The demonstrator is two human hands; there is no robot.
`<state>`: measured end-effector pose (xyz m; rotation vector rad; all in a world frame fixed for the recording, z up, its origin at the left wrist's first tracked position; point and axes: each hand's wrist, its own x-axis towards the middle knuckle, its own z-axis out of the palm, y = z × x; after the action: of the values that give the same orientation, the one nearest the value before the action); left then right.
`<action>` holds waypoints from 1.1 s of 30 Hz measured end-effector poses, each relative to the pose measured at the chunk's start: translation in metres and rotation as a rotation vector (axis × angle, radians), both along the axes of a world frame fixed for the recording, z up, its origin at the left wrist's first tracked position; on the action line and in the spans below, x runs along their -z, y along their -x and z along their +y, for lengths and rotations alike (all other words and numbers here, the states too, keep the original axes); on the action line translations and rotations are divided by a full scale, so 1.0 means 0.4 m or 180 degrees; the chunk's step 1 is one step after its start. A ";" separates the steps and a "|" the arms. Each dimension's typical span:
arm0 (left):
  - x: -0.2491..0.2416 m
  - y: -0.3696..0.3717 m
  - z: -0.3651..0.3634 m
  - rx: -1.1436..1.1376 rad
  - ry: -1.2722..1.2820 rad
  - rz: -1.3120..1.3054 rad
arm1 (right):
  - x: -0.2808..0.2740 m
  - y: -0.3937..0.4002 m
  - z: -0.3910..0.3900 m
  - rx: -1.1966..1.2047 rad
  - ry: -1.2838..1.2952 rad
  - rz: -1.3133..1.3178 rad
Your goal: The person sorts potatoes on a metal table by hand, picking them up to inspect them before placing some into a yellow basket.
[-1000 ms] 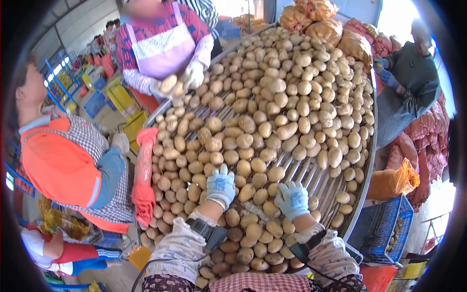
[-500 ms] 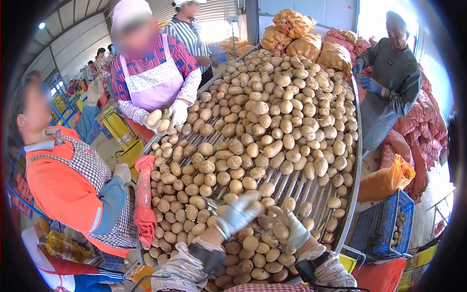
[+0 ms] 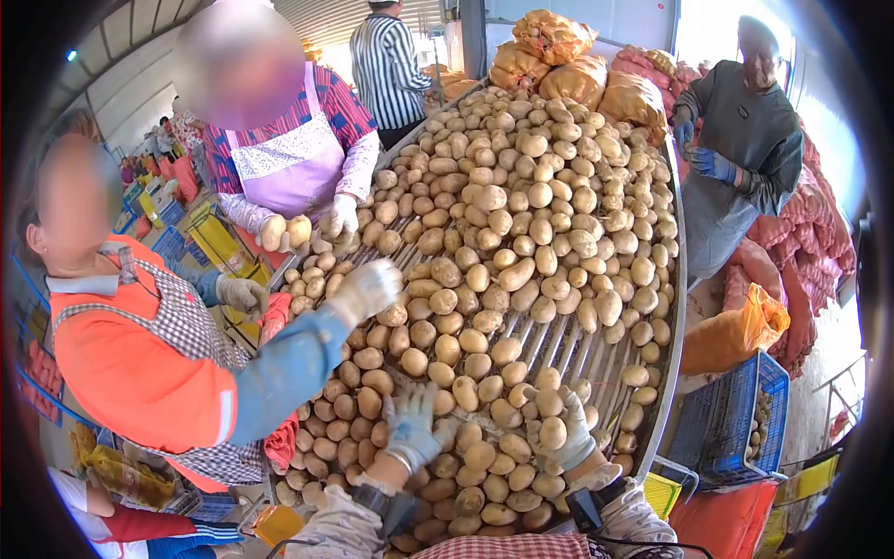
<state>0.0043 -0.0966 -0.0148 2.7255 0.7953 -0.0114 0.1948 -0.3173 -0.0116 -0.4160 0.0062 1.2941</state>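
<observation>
My left hand (image 3: 413, 429), in a pale glove, lies over the potatoes with its fingers stretched out and apart. No potato shows in its grip. My right hand (image 3: 575, 434), gloved too, curls round a potato (image 3: 552, 433) at the near part of the sorting table. Another potato (image 3: 548, 402) sits right by its fingertips. Loose potatoes (image 3: 478, 364) surround both hands, and a large heap (image 3: 540, 196) rises farther back on the slatted metal surface (image 3: 596, 361).
A co-worker in orange (image 3: 140, 363) reaches a gloved hand (image 3: 368, 291) over the table from the left. Another in a lilac apron (image 3: 289, 168) holds potatoes. A person in grey (image 3: 745, 140) stands right. A blue crate (image 3: 768, 419) and orange sacks (image 3: 577, 79) flank the table.
My left hand has moved left and down onto the potatoes. My right hand stays near its place, around a potato. The orange-clad co-worker's arm now reaches over the table.
</observation>
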 end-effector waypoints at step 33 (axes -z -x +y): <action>0.052 -0.050 -0.119 -0.0169 -0.0562 -0.0743 | -0.013 -0.067 -0.166 0.1568 0.2962 -0.4284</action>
<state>0.0241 -0.1443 -0.0357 2.7970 0.8340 0.3988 0.2215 -0.3838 -0.0064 -1.8842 -0.4061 0.2553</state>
